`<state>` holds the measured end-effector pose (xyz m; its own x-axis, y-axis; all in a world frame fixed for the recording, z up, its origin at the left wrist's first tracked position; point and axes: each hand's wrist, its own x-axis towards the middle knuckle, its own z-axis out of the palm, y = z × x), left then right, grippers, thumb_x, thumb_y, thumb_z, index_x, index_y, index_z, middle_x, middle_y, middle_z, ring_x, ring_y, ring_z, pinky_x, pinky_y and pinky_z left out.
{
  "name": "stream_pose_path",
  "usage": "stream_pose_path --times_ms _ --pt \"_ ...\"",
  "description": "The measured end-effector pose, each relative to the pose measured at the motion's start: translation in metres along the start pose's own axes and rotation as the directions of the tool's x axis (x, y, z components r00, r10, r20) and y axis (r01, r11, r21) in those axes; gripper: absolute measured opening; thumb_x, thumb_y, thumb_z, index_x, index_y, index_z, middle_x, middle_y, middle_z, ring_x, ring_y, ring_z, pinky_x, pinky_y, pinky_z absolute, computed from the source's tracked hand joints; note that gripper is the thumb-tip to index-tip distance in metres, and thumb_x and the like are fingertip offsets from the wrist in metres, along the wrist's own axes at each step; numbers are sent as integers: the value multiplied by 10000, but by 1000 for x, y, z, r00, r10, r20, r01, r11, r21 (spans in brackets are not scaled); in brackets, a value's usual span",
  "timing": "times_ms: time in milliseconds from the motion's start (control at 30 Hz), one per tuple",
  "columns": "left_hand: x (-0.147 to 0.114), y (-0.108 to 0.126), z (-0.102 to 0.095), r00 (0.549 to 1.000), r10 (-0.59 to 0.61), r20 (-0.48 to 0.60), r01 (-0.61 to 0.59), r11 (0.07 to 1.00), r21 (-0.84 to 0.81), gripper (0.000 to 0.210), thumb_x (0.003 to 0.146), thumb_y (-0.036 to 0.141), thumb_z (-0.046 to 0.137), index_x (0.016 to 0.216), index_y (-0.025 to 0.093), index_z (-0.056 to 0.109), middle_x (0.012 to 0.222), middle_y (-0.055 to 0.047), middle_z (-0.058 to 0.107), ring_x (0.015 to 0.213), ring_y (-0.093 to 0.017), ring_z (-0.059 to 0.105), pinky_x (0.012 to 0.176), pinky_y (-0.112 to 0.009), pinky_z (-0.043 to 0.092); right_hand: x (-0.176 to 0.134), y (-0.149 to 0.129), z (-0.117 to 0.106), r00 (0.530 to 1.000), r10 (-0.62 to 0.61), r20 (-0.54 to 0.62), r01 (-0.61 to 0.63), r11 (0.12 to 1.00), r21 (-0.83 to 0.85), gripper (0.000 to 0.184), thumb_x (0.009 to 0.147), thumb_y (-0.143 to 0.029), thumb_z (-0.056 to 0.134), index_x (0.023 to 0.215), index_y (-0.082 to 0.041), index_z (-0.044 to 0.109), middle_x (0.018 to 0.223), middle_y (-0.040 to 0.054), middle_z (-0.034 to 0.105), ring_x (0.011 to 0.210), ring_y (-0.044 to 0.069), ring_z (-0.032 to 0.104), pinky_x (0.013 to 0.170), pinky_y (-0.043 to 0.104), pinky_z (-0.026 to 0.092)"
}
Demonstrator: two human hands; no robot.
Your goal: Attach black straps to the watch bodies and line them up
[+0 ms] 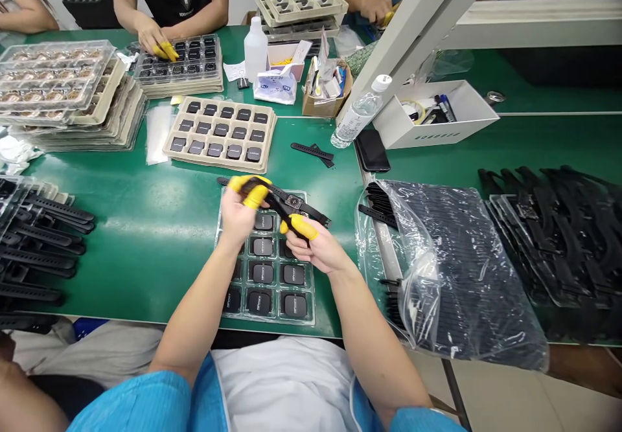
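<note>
Both hands wear yellow finger cots and meet above a clear plastic tray point(312, 309). My left hand point(237, 217) is closed on one end of a black watch strap point(278, 206). The strap's other end is pinched in my right hand point(318, 243), so it slants between the two. Fingers cover part of it, and I cannot tell whether a watch case is attached. Just behind the strap, a smartwatch point(294, 203) with black bands lies across the tray's far end, its back facing up. Square black watch cases point(263, 273) with film labels sit in the tray's pockets.
Right of the tray lies a plastic bag of black straps point(457, 270), with strapped watches point(558, 238) stacked beyond. More strapped watches point(43, 244) lie left. Ahead are a beige tray point(269, 144), loose straps point(311, 152), a water bottle point(357, 114) and a slanted post point(413, 17). Co-workers sit opposite.
</note>
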<state>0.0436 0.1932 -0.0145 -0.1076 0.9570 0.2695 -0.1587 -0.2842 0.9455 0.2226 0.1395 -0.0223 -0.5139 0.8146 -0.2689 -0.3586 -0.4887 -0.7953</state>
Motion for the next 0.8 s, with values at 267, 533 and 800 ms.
stream_pose_path --times_ms 267,533,800 --pt "15 3 -15 911 -72 -406 32 994 -103 539 840 561 802 1023 253 399 1085 -51 793 581 -125 724 520 -227 582 0 -2 -12 997 -4 -79 -16 968 -250 389 920 -554 729 928 -177 635 567 -88 407 448 71 270 376 171 256" --pt "1 -9 -5 947 -255 197 218 957 194 378 948 366 653 1289 205 628 1272 -127 761 769 -175 779 575 -261 622 2 0 -5 962 -219 -161 192 967 -167 392 916 -565 740 976 -224 558 616 -69 574 427 83 398 412 196 341" --pt "-9 -9 -6 739 21 673 -409 808 423 565 886 33 441 1386 208 640 1399 -108 670 1330 -208 627 1152 -417 531 2 2 -2 975 -179 -129 157 974 -165 378 908 -535 742 876 -197 573 583 -49 556 462 92 412 434 210 322"
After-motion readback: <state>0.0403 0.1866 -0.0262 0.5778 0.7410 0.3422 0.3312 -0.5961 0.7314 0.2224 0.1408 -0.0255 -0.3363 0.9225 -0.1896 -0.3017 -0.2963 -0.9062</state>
